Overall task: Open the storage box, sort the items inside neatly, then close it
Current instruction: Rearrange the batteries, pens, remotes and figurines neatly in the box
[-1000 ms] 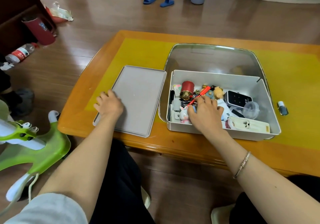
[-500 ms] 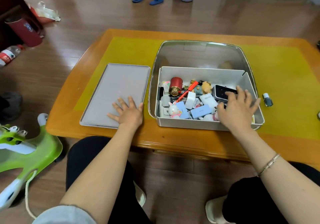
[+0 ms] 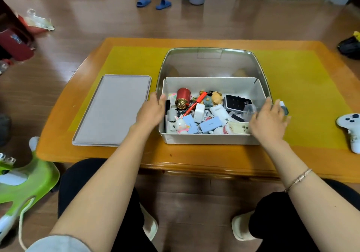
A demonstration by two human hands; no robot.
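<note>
The white storage box (image 3: 210, 139) stands open on the yellow mat, its clear cover (image 3: 210, 61) tipped back behind it. Inside is a jumble: a red cup (image 3: 183, 96), a red pen (image 3: 194, 103), a rabbit figure (image 3: 180, 124), a bear figure (image 3: 216, 97), a black device (image 3: 236, 102), blue cards (image 3: 210, 124) and a white charger (image 3: 199, 111). My left hand (image 3: 152, 111) is at the box's left wall with fingers apart. Over the right wall, my right hand (image 3: 269, 120) is spread and covers the near right corner.
A flat grey lid (image 3: 113, 111) lies on the table left of the box. A small bottle (image 3: 284, 107) stands just right of my right hand, and a white game controller (image 3: 350, 127) lies at the table's right edge. A green toy (image 3: 25, 179) stands on the floor at left.
My left hand left the grey lid and came to the box's left side. My right hand came out of the items and moved to the right wall.
</note>
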